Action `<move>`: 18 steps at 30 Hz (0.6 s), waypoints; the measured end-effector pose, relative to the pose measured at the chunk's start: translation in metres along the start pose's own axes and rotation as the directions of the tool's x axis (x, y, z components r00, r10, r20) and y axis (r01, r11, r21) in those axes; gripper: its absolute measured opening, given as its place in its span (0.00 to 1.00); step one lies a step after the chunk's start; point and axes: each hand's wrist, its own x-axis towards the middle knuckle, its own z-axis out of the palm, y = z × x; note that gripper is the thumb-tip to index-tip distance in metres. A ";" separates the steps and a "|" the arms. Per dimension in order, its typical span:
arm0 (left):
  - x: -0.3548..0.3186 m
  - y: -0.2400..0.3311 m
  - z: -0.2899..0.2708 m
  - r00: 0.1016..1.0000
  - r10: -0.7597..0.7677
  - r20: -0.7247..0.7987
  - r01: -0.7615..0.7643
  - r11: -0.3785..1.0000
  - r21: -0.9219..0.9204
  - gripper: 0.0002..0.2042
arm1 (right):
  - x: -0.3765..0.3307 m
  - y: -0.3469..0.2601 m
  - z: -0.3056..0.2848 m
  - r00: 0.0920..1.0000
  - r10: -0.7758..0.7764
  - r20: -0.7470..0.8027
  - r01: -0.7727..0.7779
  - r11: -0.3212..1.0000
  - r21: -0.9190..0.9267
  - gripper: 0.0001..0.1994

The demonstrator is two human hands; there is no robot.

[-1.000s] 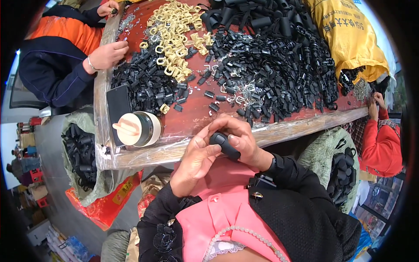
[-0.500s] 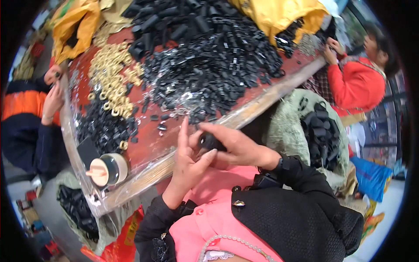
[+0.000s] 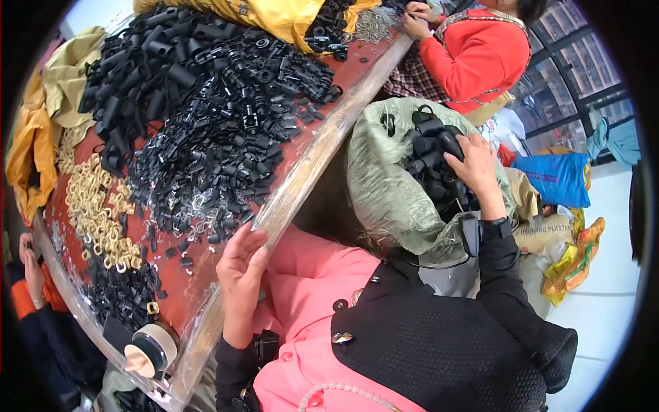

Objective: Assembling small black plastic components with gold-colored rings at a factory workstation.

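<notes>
1. My right hand reaches into the green sack beside the table's near edge, fingers curled around 1 black plastic part atop the sack's black pieces.
2. My left hand rests empty, fingers loosely spread, on the table's clear-wrapped near edge.
3. Black parts heap the table's middle; tan rings lie toward its left end.

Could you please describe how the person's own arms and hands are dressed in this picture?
Both arms wear black textured sleeves over a pink garment. The left hand is bare, with a small black device strapped at its wrist. The right hand is also bare, with a dark wristband and a grey-black device on the forearm. No gloves or rings are clearly visible.
</notes>
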 end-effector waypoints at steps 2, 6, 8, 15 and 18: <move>0.001 -0.004 -0.003 1.000 -0.007 -0.012 0.007 1.000 0.007 0.20 | 0.012 -0.007 0.000 1.000 -0.012 0.014 0.012 1.000 0.000 0.19; -0.004 -0.005 -0.013 0.998 -0.026 -0.059 0.024 0.999 -0.040 0.20 | 0.047 -0.035 -0.010 0.992 -0.105 0.072 0.103 0.994 0.032 0.17; -0.007 -0.008 -0.014 0.999 -0.002 -0.050 -0.002 0.996 -0.085 0.20 | 0.064 -0.049 -0.016 0.969 -0.180 0.171 0.177 0.984 0.035 0.16; -0.008 -0.007 -0.020 0.998 -0.034 -0.044 0.026 0.985 -0.171 0.20 | 0.131 -0.120 -0.035 0.797 -0.604 -0.011 0.508 0.661 0.552 0.13; -0.010 -0.007 -0.024 0.998 -0.059 -0.030 0.051 0.976 -0.214 0.20 | 0.144 -0.209 -0.045 0.628 -0.772 -0.097 0.677 0.481 0.557 0.12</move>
